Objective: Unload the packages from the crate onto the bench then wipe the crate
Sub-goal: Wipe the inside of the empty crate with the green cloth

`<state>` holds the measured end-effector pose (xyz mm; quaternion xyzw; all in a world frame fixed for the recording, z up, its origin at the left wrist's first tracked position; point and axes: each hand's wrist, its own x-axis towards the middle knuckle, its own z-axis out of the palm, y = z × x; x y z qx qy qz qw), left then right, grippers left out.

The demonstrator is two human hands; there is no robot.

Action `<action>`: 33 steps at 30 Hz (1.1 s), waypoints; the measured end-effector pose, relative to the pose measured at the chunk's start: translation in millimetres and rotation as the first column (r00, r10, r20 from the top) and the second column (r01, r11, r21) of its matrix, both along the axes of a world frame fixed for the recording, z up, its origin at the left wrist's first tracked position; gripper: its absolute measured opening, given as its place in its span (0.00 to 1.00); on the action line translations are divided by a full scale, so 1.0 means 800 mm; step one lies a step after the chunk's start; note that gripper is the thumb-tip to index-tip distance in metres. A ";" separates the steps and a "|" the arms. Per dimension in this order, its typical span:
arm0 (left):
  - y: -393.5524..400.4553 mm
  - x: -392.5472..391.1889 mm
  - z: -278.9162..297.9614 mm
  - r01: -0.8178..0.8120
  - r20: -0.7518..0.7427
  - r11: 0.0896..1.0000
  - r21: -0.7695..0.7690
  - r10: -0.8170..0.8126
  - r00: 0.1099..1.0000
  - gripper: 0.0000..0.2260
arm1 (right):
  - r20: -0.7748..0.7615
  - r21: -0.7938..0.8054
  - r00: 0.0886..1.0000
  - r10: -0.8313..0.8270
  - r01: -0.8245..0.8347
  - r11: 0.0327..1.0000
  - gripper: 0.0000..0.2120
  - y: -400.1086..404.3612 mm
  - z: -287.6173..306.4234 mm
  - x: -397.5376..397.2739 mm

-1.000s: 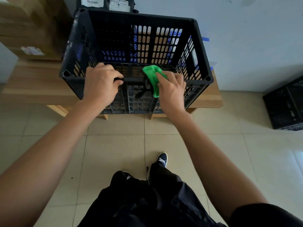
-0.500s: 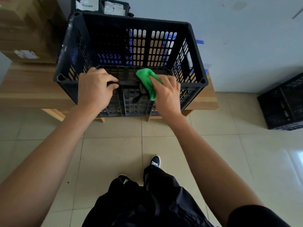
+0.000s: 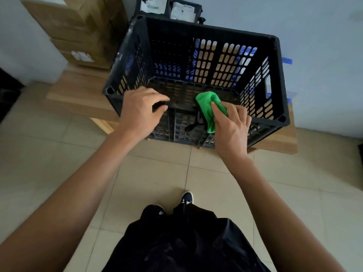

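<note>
The black slatted crate (image 3: 196, 79) stands on the wooden bench (image 3: 78, 91), occupying most of the bench's right portion, its near wall facing the person and overhanging the bench's front edge slightly; its interior shows only the perforated floor and walls. The left hand (image 3: 140, 111) grips the near rim of the crate left of centre; its fingers are curled over the rim with the fingertips dipping inside, the thumb lying against the outer face. The right hand (image 3: 232, 127) presses a green cloth (image 3: 209, 108) against the near rim right of centre; the index finger and thumb pinch the cloth, the remaining fingers lie spread and nearly straight along the rim toward the right corner; the cloth drapes over the rim and hangs down the outer face. Behind the crate, against the wall, two dark packages (image 3: 169, 8) with white labels stand side by side, their lower parts hidden by the crate's far wall; blue material shows through the far-wall slots, and what it belongs to cannot be told. To the left, stacked cardboard boxes (image 3: 78, 30) rest on the bench's left end, close to the crate's left wall. A strip of blue tape (image 3: 286, 60) is fixed to the wall at the right; the floor is tiled (image 3: 157, 173); a dark shoe (image 3: 186, 198) shows below the bench line.
</note>
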<state>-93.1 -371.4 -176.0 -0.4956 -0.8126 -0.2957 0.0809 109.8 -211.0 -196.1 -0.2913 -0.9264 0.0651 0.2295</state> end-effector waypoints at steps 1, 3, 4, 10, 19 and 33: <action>-0.008 -0.003 -0.001 -0.039 0.004 0.999 0.024 0.039 0.999 0.11 | -0.002 0.007 1.000 0.021 -0.021 1.000 0.23 -0.003 0.000 -0.007; -0.031 -0.012 -0.004 -0.167 0.013 0.984 0.059 0.167 0.986 0.13 | -0.020 0.016 0.998 0.063 -0.062 0.998 0.22 -0.009 0.000 -0.019; -0.045 -0.018 -0.006 -0.225 0.017 0.972 0.062 0.225 0.974 0.13 | -0.026 0.017 0.997 0.079 -0.079 0.997 0.22 -0.013 0.000 -0.025; -0.099 -0.027 -0.032 -0.340 0.065 0.939 0.043 0.337 0.939 0.14 | -0.013 0.046 0.988 0.152 -0.151 0.988 0.24 -0.037 -0.001 -0.070; -0.114 -0.054 -0.028 -0.248 0.173 0.955 0.160 0.220 0.960 0.16 | 0.004 0.050 0.984 0.176 -0.176 0.983 0.23 -0.085 0.000 -0.134; -0.131 -0.090 -0.013 -0.276 0.436 0.931 0.237 0.153 0.887 0.19 | 0.045 0.043 0.970 0.240 -0.242 0.969 0.25 -0.161 0.013 -0.240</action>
